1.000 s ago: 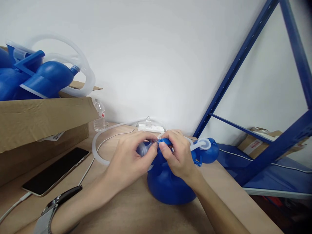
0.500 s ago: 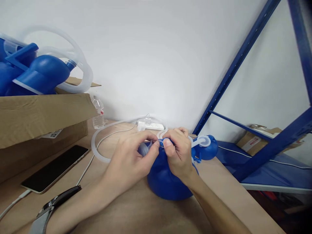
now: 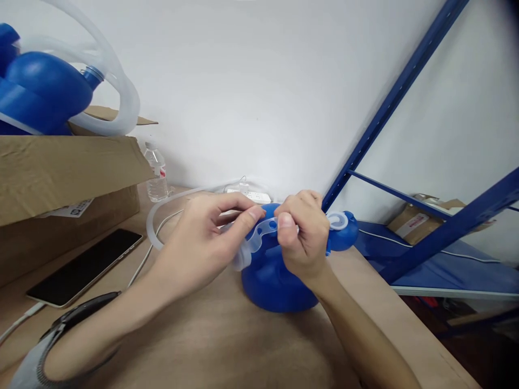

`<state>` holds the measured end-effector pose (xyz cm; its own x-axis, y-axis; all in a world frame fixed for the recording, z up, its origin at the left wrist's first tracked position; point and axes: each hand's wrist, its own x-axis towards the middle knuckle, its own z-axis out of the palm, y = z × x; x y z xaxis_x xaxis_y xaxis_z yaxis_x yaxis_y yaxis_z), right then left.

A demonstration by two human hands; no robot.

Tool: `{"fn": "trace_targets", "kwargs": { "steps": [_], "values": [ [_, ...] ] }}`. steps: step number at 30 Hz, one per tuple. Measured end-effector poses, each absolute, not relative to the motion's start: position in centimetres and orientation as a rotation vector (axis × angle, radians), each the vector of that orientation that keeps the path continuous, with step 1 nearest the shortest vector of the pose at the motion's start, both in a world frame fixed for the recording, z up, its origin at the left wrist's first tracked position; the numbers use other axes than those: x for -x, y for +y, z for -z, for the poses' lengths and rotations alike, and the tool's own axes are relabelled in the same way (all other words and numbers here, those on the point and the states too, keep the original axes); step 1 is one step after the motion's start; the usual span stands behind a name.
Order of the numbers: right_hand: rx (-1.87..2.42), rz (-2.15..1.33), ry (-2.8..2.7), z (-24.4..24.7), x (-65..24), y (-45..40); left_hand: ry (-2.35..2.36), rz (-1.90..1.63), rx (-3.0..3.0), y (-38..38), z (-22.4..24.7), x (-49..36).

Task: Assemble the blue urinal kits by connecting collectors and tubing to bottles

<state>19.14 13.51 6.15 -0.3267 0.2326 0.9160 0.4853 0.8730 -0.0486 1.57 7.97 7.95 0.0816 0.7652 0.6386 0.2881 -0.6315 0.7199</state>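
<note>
On the table in front of me stands a rounded blue plastic bottle [image 3: 279, 281]. A translucent flexible strap with holes [image 3: 266, 228] stretches across its top, running up from a translucent cap-like piece [image 3: 242, 256] at the left. My right hand [image 3: 304, 232] is closed around the strap's right end, thumb on top. My left hand [image 3: 214, 237] is over the bottle's left side, thumb and fingers pinched together beside the strap; what lies between the fingertips is hidden. Behind my right hand is another blue piece [image 3: 344, 237] with a white round cap.
At left, a cardboard box [image 3: 73, 173] holds blue bottles [image 3: 48, 92] with a translucent hose [image 3: 121, 102]. A phone [image 3: 85, 267] on a cable, a water bottle [image 3: 156, 173] and a power strip [image 3: 255, 196] are on the table. A blue metal shelf [image 3: 438, 275] stands at right.
My hands have moved apart a little, and more of the holed strap now shows between them. The translucent cap-like piece shows below my left hand. The whole view has shifted slightly.
</note>
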Motion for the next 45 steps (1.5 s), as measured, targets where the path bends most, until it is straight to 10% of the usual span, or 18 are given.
{"fn": "trace_targets", "kwargs": {
  "steps": [45],
  "values": [
    [0.51,0.011,-2.019,-7.3,-19.9,13.0,1.156,-1.301,-2.134,7.8,-8.2,-1.4]
  ]
}}
